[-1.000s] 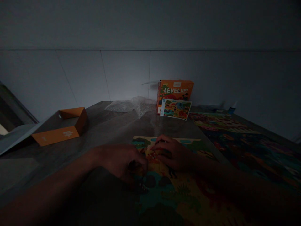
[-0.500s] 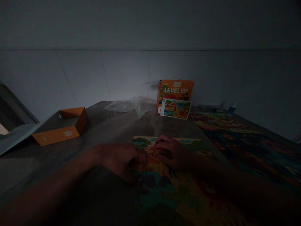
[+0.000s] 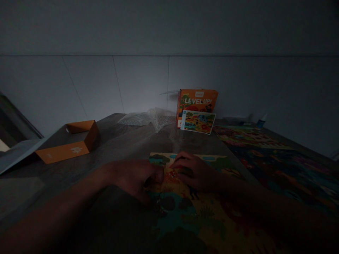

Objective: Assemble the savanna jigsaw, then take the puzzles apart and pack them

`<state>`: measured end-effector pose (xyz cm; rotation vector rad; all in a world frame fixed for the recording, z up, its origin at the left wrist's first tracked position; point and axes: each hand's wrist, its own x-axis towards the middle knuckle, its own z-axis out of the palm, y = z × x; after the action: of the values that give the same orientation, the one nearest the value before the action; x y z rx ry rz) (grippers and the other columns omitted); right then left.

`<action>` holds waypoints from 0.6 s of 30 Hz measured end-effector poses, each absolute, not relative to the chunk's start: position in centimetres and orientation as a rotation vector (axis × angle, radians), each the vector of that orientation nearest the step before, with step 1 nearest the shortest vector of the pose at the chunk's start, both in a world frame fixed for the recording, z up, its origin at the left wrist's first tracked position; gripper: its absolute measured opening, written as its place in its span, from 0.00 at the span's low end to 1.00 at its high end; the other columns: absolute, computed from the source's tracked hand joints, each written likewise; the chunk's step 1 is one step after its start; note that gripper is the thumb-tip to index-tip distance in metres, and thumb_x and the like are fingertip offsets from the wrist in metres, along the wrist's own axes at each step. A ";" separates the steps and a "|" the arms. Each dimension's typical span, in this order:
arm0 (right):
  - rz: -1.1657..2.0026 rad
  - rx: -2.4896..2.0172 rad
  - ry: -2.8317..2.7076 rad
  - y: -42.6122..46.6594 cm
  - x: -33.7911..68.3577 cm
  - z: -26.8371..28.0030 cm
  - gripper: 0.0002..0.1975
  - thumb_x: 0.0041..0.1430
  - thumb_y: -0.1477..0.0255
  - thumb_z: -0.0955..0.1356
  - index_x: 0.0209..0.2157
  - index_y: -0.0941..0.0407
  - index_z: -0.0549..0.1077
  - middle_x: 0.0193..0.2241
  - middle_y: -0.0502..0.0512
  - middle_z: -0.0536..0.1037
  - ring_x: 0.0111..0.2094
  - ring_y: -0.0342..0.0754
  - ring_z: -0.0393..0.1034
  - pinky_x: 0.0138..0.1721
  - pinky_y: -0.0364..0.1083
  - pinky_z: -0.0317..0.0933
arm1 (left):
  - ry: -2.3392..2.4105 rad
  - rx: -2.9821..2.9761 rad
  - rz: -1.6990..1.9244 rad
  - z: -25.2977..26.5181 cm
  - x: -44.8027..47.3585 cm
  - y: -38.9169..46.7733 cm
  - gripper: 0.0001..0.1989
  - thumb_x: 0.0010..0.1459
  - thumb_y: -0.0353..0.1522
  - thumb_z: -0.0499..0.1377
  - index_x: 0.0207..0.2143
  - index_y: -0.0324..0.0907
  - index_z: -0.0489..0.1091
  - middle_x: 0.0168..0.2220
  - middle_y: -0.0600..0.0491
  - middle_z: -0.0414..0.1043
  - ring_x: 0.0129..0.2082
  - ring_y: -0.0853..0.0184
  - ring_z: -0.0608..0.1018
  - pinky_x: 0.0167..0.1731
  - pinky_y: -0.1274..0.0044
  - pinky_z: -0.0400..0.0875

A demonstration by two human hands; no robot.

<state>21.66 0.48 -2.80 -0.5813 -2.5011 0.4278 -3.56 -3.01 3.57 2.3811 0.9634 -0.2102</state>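
Note:
A colourful jigsaw puzzle (image 3: 180,215) with animals, trees and a blue-green pond lies on the table in front of me. At its left edge is my left hand (image 3: 137,178), its fingers curled down and its thumb lower, closed about a puzzle piece at that edge; the dark hides most of the piece. My right hand (image 3: 194,173) rests on the upper middle of the puzzle, fingers bent but apart, fingertips touching the surface beside a small spotted animal. Nothing shows within its fingers. Both forearms are in deep shadow.
An orange box tray (image 3: 65,151) sits at the left. Bubble wrap (image 3: 150,118) lies at the back, beside an upright orange "LEVEL UP!" box (image 3: 198,100) with a picture card (image 3: 198,122) leaning on it. Other puzzles (image 3: 280,169) and a small bottle (image 3: 261,122) are at the right.
The fingers of my left hand have shifted slightly left on the puzzle's edge. My right hand stays in place.

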 end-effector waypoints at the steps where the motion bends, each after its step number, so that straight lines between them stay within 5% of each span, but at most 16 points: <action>1: 0.433 -0.583 -2.503 0.5 21.7 -2.8 0.13 0.60 0.73 0.67 0.47 0.57 0.74 0.43 0.60 0.70 0.45 0.50 0.67 0.48 0.51 0.63 | 0.944 2.379 -0.208 3.5 -3.6 -3.0 0.21 0.44 0.37 0.68 0.39 0.42 0.68 0.31 0.57 0.72 0.26 0.70 0.71 0.22 0.80 0.60; 18: 0.441 -0.582 -2.507 0.6 21.6 -2.9 0.12 0.59 0.74 0.67 0.46 0.58 0.74 0.42 0.59 0.70 0.44 0.50 0.67 0.47 0.51 0.64 | 0.902 2.365 -0.167 3.4 -3.7 -2.7 0.17 0.46 0.34 0.68 0.38 0.41 0.69 0.28 0.58 0.70 0.24 0.71 0.70 0.21 0.81 0.58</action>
<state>21.60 0.60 -2.94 -0.5821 -2.5074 0.4408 -3.74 -2.70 3.43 2.3647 0.9022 -0.1668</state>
